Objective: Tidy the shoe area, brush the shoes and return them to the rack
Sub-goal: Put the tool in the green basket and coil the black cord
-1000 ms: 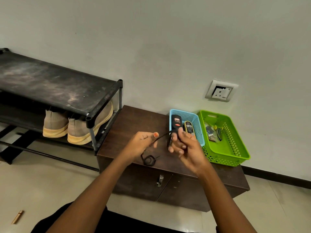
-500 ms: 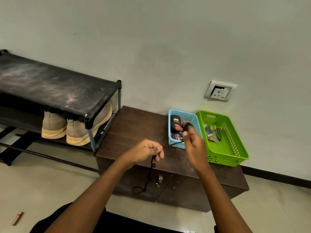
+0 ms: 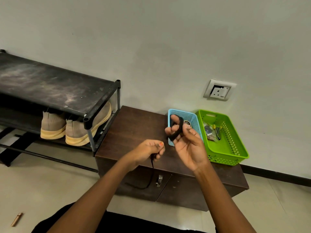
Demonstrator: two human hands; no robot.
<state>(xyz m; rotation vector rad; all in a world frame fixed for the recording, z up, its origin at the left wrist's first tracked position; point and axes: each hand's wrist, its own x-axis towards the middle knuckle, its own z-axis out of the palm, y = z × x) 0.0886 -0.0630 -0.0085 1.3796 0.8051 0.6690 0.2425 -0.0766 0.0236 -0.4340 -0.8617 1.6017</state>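
Over the brown cabinet, our right hand holds a black cord looped round its fingers, while our left hand pinches its hanging tail. A blue basket and a green basket sit far right; beige shoes rest in the rack, left.

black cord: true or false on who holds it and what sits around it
1. The black cord is looped round the right hand's fingers. True.
2. The left hand holds nothing. False: the left hand pinches the cord, and a tail hangs down in front of the cabinet.
3. The green basket stands left of the blue basket. False: the green basket is on its right.
4. A pair of beige shoes sits under the rack's top shelf. True.
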